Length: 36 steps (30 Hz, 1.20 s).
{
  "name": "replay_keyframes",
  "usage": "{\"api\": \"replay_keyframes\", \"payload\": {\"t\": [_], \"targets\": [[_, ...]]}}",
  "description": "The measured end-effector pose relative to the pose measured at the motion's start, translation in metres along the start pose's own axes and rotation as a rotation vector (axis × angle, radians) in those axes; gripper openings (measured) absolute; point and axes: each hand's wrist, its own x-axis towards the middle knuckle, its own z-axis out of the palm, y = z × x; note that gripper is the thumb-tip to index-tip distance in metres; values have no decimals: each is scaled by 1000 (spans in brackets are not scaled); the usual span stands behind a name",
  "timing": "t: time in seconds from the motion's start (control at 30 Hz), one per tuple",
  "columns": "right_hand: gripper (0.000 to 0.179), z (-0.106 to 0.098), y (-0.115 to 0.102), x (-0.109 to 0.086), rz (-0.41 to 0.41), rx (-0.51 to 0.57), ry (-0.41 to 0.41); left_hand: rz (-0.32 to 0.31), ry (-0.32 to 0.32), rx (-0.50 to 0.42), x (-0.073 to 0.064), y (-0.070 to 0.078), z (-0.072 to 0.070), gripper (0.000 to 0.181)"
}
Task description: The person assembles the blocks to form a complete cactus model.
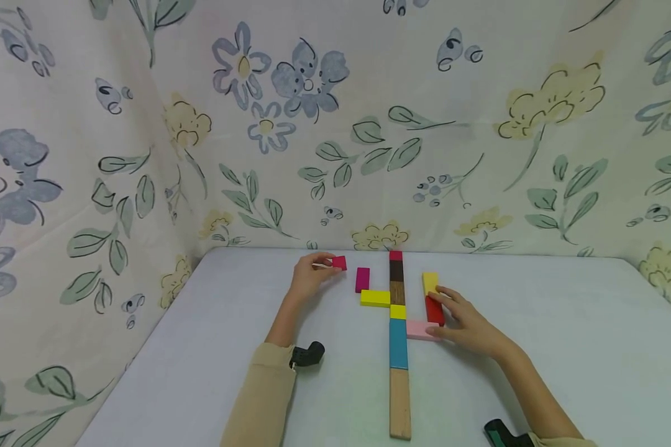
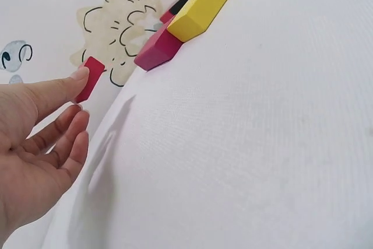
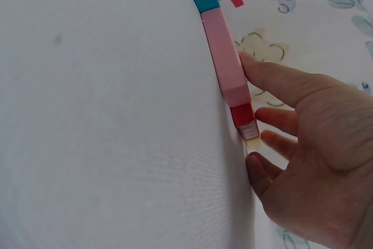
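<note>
My left hand (image 1: 307, 273) pinches a small red block (image 1: 339, 263) between thumb and fingertips. In the left wrist view the red block (image 2: 91, 79) appears lifted off the white table. On the right side, my right hand (image 1: 470, 326) has its thumb at the pink block (image 1: 419, 329) and a fingertip by the red block (image 1: 434, 310). A yellow block (image 1: 430, 282) adjoins that red one at its far end. The right wrist view shows the thumb against the pink block (image 3: 226, 56), with the other fingers loosely bent beside the red end.
A line of blocks runs down the middle, including a blue block (image 1: 398, 343) and a plain wood block (image 1: 399, 403). Left of it lie a yellow block (image 1: 375, 298) and a magenta block (image 1: 362, 280). A flowered cloth (image 1: 335, 136) hangs behind the white table (image 1: 201, 360).
</note>
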Motion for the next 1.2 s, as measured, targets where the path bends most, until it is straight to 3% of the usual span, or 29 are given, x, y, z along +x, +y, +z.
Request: {"api": "replay_keyframes", "payload": {"t": [0.2,0.6,1.2], "targets": [[81,1,1,0,-6,6,3,-35,1,5,12,7,7,36],[82,2,1,0,-7,2,4,-1,-60,56,35,9,30,38],[82,2,-2,0,-2,-2,7,-74,-109,83,43,14,50,35]]}}
